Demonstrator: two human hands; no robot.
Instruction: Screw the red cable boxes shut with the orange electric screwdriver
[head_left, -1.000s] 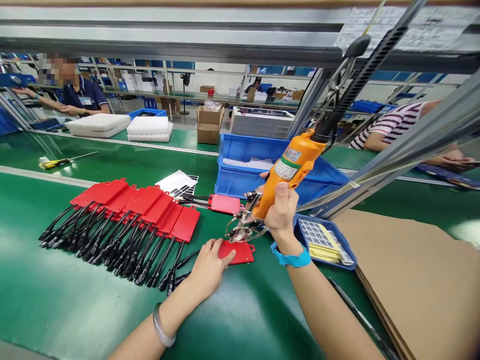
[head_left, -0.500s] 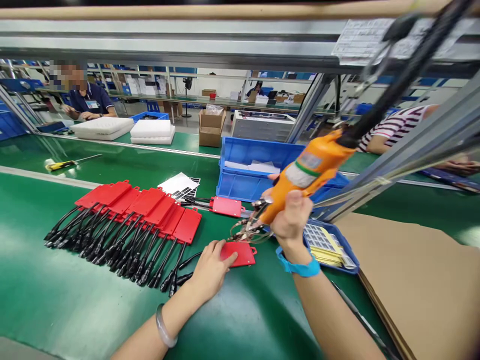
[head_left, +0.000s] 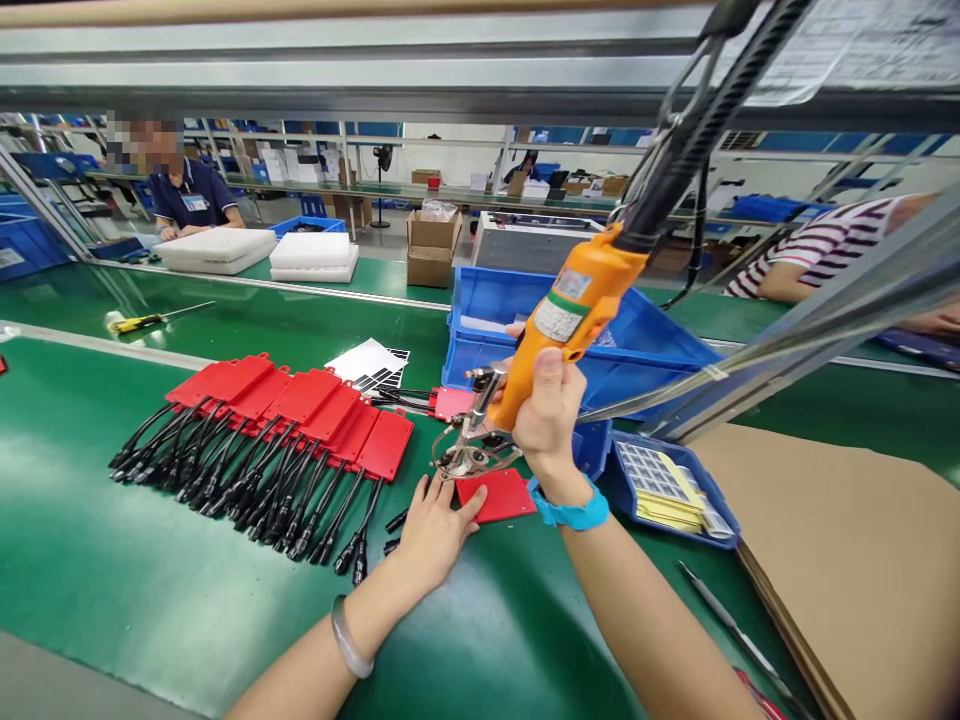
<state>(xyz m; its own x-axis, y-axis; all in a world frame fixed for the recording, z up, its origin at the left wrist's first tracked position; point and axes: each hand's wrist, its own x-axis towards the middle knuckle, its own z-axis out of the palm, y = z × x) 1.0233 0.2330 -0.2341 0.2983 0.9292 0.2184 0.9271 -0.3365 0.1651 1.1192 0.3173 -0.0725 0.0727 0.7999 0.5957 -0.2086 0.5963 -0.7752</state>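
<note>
My right hand is wrapped round an orange electric screwdriver, tilted, with a black cable running up from its top. The metal nose of the screwdriver is above the far left edge of a flat red case; whether its tip touches is hidden. Flat on the bench, my left hand has its fingers apart and its thumb against the left end of that case. Black cable ends lie beside this hand. To the left, several red cases overlap in a row, their black connector cables pointing towards me.
Behind the screwdriver stand blue bins, with another red case before them. A blue tray holds label sheets. Cardboard covers the right side, beside a pen-like tool. A yellow-handled screwdriver lies far left. People sit beyond.
My right hand has brought the electric screwdriver left, its nose now over the case's far left edge. My left hand stays on the case, fingers more spread. The view has shifted slightly.
</note>
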